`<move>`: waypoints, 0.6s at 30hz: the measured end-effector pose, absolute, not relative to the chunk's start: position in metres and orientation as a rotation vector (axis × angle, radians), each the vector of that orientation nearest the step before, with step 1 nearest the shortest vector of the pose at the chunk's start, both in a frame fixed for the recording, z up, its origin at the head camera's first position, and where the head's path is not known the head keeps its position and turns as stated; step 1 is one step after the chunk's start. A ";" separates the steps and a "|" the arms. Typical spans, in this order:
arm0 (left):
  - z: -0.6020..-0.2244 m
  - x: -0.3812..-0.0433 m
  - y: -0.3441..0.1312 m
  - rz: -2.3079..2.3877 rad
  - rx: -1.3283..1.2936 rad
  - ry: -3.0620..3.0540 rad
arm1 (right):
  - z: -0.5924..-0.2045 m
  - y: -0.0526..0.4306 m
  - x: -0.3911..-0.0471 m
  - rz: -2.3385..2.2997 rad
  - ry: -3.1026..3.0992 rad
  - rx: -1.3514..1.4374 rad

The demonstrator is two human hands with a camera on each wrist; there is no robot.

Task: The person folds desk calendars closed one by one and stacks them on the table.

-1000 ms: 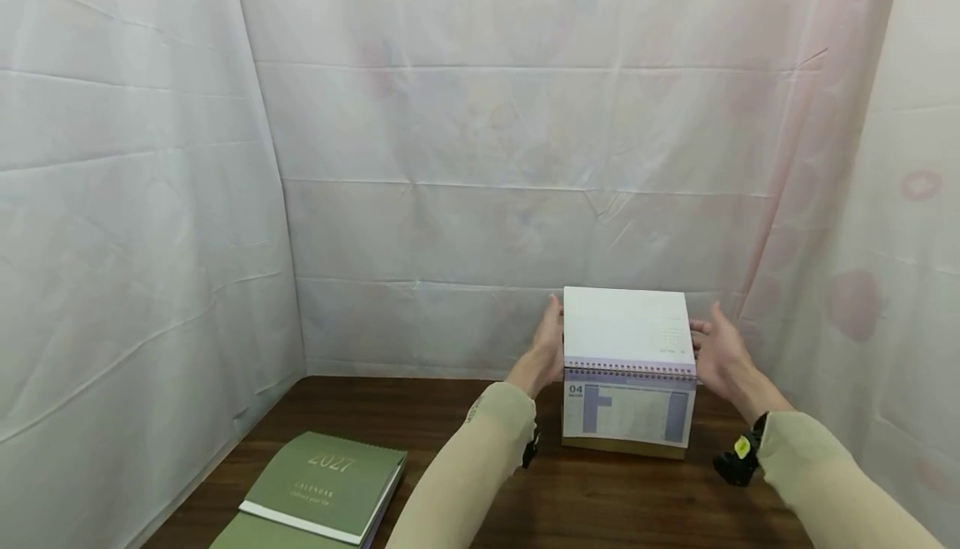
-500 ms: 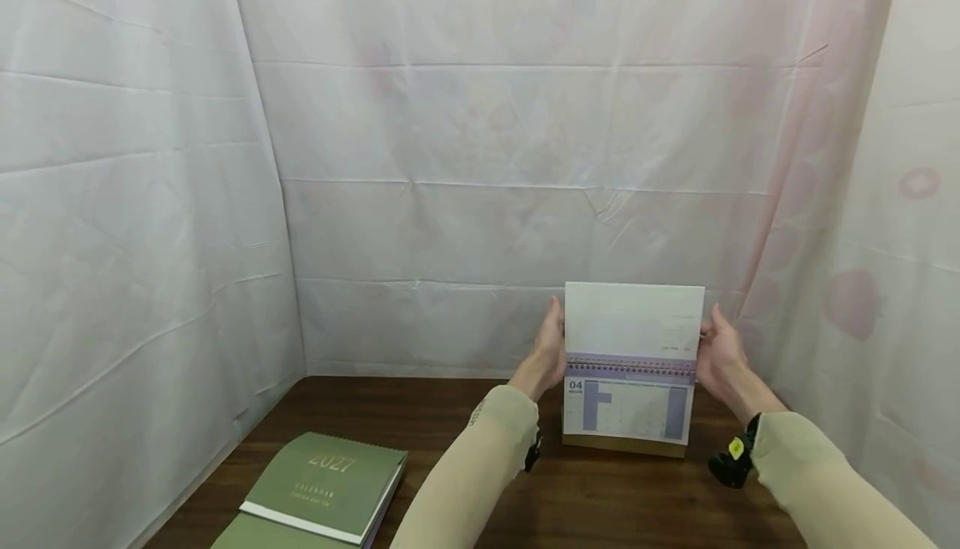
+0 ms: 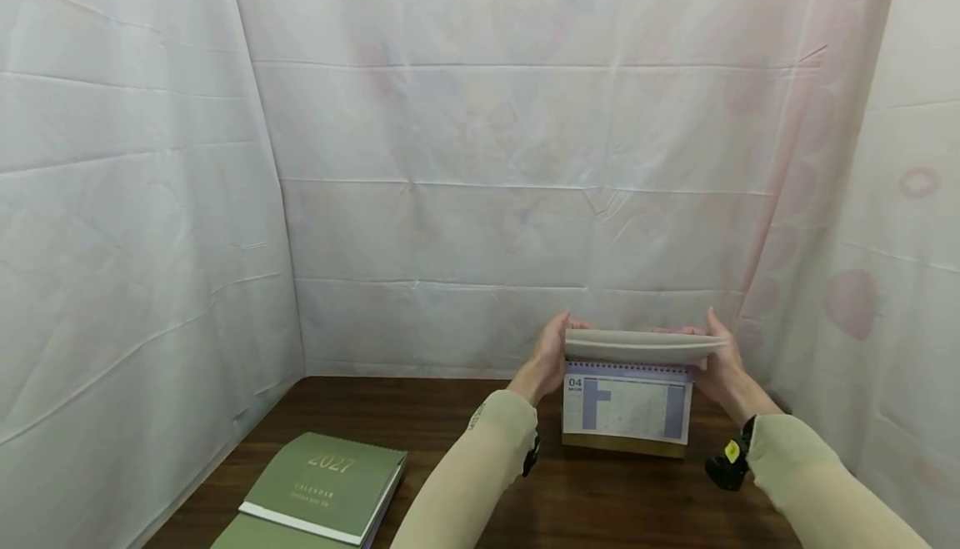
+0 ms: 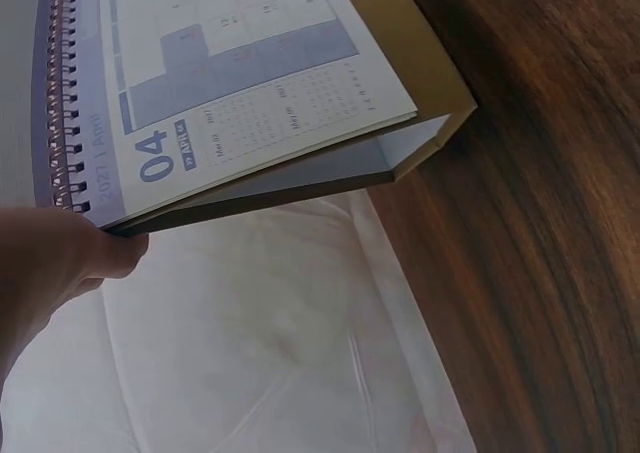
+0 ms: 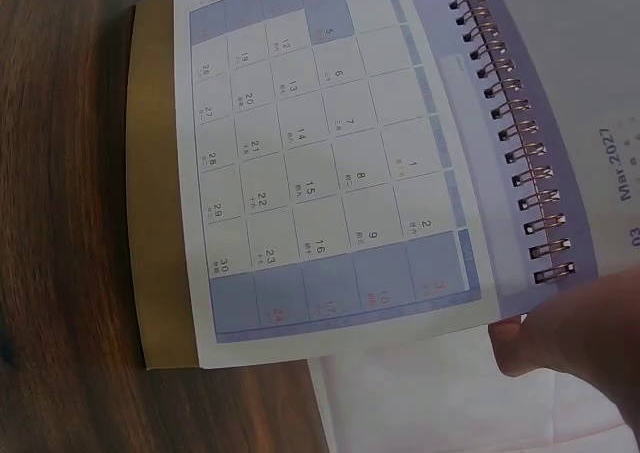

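Note:
A spiral-bound desk calendar [image 3: 633, 407] stands on the wooden table, its April 2027 page facing me. Above the metal coil [image 5: 520, 143], a stack of turned pages [image 3: 645, 342] tips forward and looks foreshortened; the right wrist view shows "Mar 2027" on it. My left hand [image 3: 551, 357] is at the calendar's left side, its fingertips reaching behind the pages. On the other side, my right hand [image 3: 723, 370] has its thumb up and fingers extended behind the pages. Each hand touches the side edge near the coil. The pages hide part of the fingers.
A green 2027 calendar [image 3: 322, 482] lies at the table's front left, its cover slightly bowed. White cloth [image 3: 450, 199] hangs behind the table and along both sides. The calendar's brown stand [image 5: 155, 193] rests on the dark wooden table [image 3: 480, 449].
The turned pages leaned back, then stood upright, and now tip forward toward me. Both hands have shifted slightly, with more of the fingers showing behind the pages. The base stays in place.

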State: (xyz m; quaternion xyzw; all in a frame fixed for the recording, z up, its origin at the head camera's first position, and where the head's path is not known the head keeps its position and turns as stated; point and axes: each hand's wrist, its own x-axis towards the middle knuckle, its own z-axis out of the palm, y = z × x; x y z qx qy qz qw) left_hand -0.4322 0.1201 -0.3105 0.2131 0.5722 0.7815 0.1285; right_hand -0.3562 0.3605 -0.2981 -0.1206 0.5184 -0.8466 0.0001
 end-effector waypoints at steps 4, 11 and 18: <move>-0.315 -0.431 0.120 2.209 0.567 1.768 | -0.299 0.367 -0.356 -2.434 1.632 -0.645; -0.324 -0.432 0.119 2.186 0.524 1.752 | -0.303 0.366 -0.354 -2.400 1.800 -0.388; -0.331 -0.432 0.120 2.133 0.569 1.876 | -0.308 0.362 -0.351 -2.337 1.951 -0.325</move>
